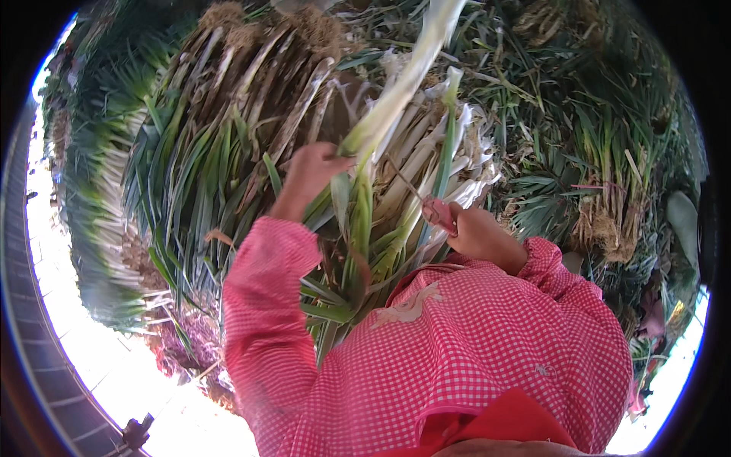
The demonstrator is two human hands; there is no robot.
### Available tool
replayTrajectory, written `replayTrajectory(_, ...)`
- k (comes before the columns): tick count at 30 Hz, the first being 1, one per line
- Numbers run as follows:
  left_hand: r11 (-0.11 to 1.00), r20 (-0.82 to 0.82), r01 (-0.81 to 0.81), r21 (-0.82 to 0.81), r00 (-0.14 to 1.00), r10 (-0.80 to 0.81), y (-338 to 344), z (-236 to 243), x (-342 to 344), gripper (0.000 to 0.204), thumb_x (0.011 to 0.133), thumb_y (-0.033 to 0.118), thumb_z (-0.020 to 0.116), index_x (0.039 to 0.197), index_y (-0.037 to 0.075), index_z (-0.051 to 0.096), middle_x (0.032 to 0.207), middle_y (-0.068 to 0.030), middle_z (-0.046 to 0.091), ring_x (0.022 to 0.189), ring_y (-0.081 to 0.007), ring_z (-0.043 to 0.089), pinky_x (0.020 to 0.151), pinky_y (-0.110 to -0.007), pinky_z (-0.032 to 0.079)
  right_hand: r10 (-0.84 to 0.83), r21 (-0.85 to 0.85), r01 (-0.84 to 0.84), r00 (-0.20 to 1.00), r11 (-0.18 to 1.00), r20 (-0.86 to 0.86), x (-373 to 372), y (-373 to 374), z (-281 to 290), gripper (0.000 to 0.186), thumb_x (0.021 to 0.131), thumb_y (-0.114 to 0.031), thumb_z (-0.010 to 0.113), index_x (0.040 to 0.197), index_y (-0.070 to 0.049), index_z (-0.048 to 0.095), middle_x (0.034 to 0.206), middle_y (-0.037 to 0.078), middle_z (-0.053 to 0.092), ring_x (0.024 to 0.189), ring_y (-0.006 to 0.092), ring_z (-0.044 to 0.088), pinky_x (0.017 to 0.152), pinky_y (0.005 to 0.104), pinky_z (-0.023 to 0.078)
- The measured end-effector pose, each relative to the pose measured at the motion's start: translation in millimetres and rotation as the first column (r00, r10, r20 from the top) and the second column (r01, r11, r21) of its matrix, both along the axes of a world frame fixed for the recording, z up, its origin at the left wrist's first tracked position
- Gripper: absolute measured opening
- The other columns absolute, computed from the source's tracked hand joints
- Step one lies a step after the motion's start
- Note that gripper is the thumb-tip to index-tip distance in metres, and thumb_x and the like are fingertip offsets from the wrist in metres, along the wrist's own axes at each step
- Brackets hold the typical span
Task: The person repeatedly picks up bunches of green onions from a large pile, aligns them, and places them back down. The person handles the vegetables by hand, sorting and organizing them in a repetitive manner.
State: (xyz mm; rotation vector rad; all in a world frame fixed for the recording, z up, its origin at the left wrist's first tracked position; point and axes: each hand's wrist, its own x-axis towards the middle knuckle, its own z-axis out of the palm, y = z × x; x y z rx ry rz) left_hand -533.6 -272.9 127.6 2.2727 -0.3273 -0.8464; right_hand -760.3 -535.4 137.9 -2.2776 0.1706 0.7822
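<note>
My left hand [316, 167] grips a long pale leek [400, 80] that slants up to the top edge, its loose green leaves hanging below the fist. My right hand [476, 232] is closed on the pink handle of a knife [434, 209], whose thin blade points up and left toward that leek. Beneath both hands lies a heap of white leek stalks [468, 156] with green leaves. Left of my left hand are unpeeled leeks [251, 99] with brown roots and long leaves.
A long row of neatly laid leeks [118, 206] runs down the far left. Leafy trimmings [510, 72] cover the upper right, with a rooted bundle [609, 221] below them. A purple heap [183, 346] lies at lower left, and a grey object [681, 221] at the right edge.
</note>
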Motion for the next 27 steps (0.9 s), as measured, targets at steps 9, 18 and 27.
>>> replayTrajectory(9, 0.977, 0.085, -0.187, 0.103, 0.980, 0.178, -11.1, -124.4, -0.7, 0.034, 0.081, 0.030, 0.064, 0.085, -0.003, 0.064, 0.075, -0.0242, 0.060, 0.071, -0.0381, 0.060, 0.066, -0.043, 0.045, -0.004, 0.001, 0.005, 0.961, 1.000, -0.278, 48.0, 4.1, -14.9, 0.047, 0.084, -0.008, 0.053, 0.130, -0.015, 0.051, 0.093, 0.021, 0.067, 0.082, 0.0353, 0.067, 0.077, 0.0449, 0.054)
replayTrajectory(18, 0.917, -0.040, -0.388, 0.094, 0.919, 0.393, -15.8, -119.8, -3.1, 0.033, 0.080, 0.026, 0.066, 0.088, -0.006, 0.065, 0.070, -0.0152, 0.061, 0.066, -0.0242, 0.059, 0.066, -0.038, 0.045, 0.097, 0.042, -0.088, 0.906, 0.995, -0.412, 74.3, 8.6, -4.5, 0.036, 0.087, 0.002, 0.048, 0.122, -0.006, 0.053, 0.092, 0.020, 0.063, 0.080, 0.0317, 0.067, 0.063, 0.0354, 0.058)
replayTrajectory(27, 0.946, -0.010, -0.295, 0.138, 0.954, 0.299, -15.3, -109.8, -6.4, 0.032, 0.077, 0.024, 0.069, 0.091, -0.004, 0.066, 0.077, -0.0179, 0.064, 0.074, -0.0296, 0.064, 0.070, -0.040, 0.047, -0.184, 0.019, 0.204, 0.915, 0.979, -0.358, 87.6, -1.9, -22.6, 0.058, 0.084, 0.003, 0.050, 0.139, -0.009, 0.040, 0.090, 0.015, 0.063, 0.065, 0.0225, 0.063, 0.045, 0.0262, 0.050)
